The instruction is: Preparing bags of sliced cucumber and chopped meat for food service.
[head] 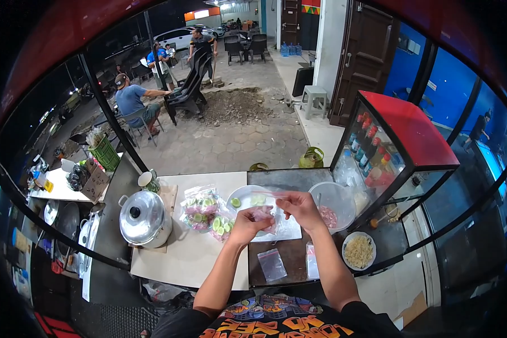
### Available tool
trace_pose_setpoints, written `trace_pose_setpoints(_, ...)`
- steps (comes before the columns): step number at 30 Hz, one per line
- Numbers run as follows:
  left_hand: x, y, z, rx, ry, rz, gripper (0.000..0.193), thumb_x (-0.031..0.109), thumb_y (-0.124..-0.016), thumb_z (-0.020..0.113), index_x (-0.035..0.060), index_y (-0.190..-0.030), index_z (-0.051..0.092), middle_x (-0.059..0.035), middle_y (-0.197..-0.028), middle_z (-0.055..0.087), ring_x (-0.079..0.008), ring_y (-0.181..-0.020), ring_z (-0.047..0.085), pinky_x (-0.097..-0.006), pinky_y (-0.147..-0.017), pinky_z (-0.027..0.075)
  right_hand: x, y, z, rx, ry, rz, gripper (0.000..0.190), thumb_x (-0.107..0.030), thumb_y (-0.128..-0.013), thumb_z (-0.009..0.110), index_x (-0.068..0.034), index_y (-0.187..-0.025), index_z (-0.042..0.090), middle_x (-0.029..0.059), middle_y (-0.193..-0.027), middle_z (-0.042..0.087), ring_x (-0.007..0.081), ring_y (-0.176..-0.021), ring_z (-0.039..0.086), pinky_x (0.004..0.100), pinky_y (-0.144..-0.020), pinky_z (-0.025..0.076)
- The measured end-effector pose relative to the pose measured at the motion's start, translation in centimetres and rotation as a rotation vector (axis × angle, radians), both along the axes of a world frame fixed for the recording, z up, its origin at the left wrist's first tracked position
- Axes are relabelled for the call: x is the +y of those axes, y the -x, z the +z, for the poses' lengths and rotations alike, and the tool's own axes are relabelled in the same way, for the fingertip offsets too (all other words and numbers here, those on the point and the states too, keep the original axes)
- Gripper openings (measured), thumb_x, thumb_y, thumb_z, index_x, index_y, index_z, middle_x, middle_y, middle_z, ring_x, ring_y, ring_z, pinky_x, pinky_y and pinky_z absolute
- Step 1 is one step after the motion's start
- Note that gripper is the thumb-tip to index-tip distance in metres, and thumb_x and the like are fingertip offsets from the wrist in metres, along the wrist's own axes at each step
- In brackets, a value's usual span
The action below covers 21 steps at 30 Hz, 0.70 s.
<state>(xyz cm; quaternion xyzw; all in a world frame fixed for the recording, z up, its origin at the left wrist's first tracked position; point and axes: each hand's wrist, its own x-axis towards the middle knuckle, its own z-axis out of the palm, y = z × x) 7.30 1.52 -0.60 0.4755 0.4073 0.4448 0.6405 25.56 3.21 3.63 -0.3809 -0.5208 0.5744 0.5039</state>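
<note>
Over a white plate (244,191), both hands hold a small clear zip bag (263,213) with pink sliced onion inside. My left hand (248,227) pinches the bag's filled lower part. At its red-striped top edge are the fingers of my right hand (301,210). A cucumber slice (235,202) lies on the plate. Several filled bags of cucumber and pink slices (202,211) are heaped to the left. A translucent plastic bowl (343,202) holds more pink slices (328,216) and a spoon. Near me lie a flat empty zip bag (272,265) and more zip bags (312,263), partly behind my right forearm.
A lidded aluminium pot (145,219) stands left on a board, with a mug (148,181) behind it. At right are a bowl of pale yellow crisp bits (358,251) and a glass display case (414,131) with bottles. Black frame posts (110,110) surround the counter. People sit and stand beyond.
</note>
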Motion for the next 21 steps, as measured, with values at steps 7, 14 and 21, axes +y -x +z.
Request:
trace_pose_setpoints(7,0.1,0.8,-1.3,-0.492,0.057,0.064,0.028,-0.005,-0.075,0.066,-0.0038,-0.102,0.06,-0.0115,-0.096,0.064,-0.0173,-0.084,0.063,-0.031,-0.078,0.053,0.5,0.5,-0.4,0.258,0.045,-0.138,0.016,-0.015,-0.085,0.063,0.001,-0.087,0.067,0.0081,-0.071,0.064,0.013,-0.056,0.057,0.0264,-0.051,0.046)
trace_pose_setpoints(14,-0.1,0.0,-2.6,-0.535,0.13,0.226,0.018,-0.001,-0.083,0.061,-0.0016,-0.1,0.058,-0.0105,-0.098,0.063,-0.0198,-0.087,0.063,-0.0364,-0.08,0.055,0.2,1.7,-1.2,0.089,0.006,-0.211,0.018,-0.014,-0.086,0.062,0.0,-0.095,0.068,0.0089,-0.077,0.067,0.0115,-0.062,0.06,0.0252,-0.053,0.049)
trace_pose_setpoints(21,-0.4,0.1,-2.3,-0.667,0.148,0.167,0.018,0.004,-0.087,0.056,-0.0016,-0.105,0.057,-0.0114,-0.098,0.063,-0.0207,-0.089,0.063,-0.038,-0.081,0.054,-0.1,2.0,-1.8,0.075,-0.042,-0.273,0.019,-0.016,-0.088,0.061,0.0,-0.095,0.067,0.0088,-0.083,0.068,0.0107,-0.066,0.062,0.0224,-0.054,0.048)
